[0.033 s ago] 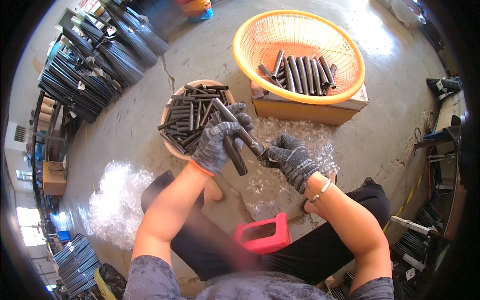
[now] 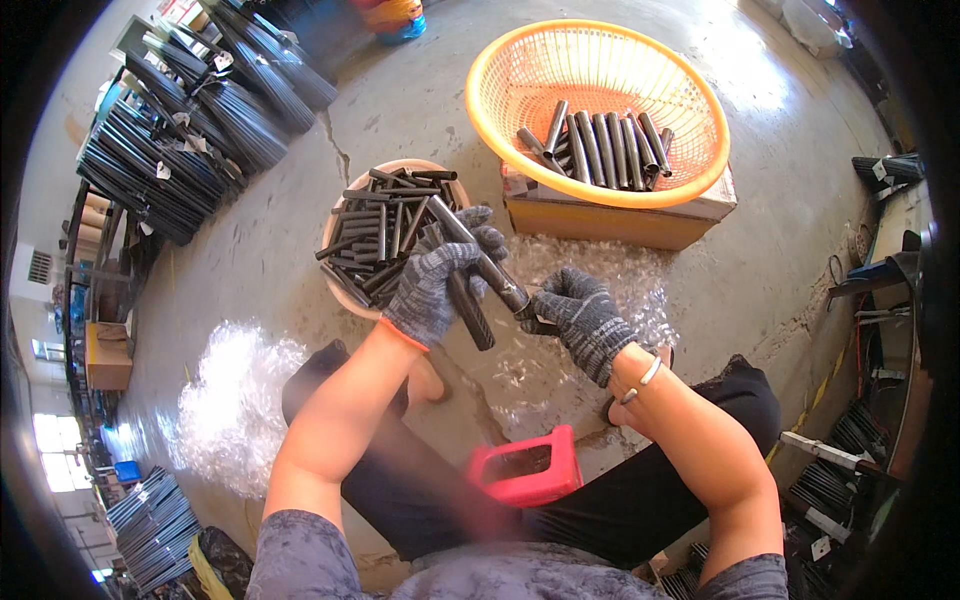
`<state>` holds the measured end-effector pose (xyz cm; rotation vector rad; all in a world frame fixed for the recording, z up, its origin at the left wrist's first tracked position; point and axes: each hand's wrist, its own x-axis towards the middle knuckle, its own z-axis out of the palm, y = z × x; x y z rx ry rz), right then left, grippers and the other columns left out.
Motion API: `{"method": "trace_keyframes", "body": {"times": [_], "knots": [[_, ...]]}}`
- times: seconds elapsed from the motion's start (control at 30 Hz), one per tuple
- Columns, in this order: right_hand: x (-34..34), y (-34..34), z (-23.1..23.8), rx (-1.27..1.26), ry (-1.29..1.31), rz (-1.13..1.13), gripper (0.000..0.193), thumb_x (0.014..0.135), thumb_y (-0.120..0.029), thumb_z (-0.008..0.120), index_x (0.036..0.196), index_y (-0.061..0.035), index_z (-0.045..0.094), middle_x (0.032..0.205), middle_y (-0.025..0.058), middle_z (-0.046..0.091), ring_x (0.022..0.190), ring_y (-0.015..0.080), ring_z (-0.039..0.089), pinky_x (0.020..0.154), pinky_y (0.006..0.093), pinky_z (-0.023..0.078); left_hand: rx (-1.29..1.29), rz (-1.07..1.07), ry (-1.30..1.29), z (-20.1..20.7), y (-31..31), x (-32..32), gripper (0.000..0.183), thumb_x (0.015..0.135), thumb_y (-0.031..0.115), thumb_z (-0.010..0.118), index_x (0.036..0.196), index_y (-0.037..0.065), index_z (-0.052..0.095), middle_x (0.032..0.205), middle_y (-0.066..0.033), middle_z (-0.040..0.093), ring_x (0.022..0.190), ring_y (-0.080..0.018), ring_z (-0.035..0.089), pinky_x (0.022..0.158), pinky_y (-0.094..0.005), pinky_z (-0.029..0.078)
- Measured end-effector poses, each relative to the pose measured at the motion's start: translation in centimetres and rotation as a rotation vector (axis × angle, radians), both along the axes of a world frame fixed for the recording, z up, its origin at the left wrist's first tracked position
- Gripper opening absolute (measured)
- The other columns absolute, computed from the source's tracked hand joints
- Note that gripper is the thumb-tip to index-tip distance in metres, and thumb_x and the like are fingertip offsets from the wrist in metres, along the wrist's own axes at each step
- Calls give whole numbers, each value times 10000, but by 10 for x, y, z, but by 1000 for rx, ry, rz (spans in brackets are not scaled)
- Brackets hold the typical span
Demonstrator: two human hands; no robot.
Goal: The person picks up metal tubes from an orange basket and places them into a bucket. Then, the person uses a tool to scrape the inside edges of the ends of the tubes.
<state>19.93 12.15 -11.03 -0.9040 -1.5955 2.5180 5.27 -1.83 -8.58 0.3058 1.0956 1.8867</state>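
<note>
Two black tubes [image 2: 470,270] sit clenched in our gloved left hand [image 2: 432,285], angled over the round bowl [image 2: 345,290] of loose tubes so our right hand [image 2: 580,315] can pinch the upper tube's lower end; finished ones lie in the orange basket [image 2: 500,130].

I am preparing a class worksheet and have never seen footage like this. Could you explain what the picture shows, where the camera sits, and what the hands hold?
There is no machine here: a head-worn fisheye camera looks down at a seated person's own hands in grey knitted gloves. The left hand grips short black tubes; the right hand holds the end of one. On the concrete floor sit a round bowl of black tubes, an orange plastic mesh basket on a cardboard box, and clear plastic wrap.
</note>
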Motion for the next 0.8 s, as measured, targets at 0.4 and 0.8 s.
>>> {"method": "trace_keyframes", "body": {"times": [0.4,0.8], "knots": [[0,-2,-7,190,-46,-8,125,751,-60,714,747,-1,604,704,80,637,631,116,565,588,266,466,-50,1,32,-6,4,-1,532,777,79,595,1283,16,443,1039,-123,621,939,-212,623,593,-231,540],[3,-2,1,207,12,-64,128,737,-24,714,855,-3,668,751,45,658,663,97,561,620,253,471,-131,-149,114,-9,4,10,602,750,33,652,1313,43,437,1073,-106,630,944,-191,628,623,-223,517]]}}
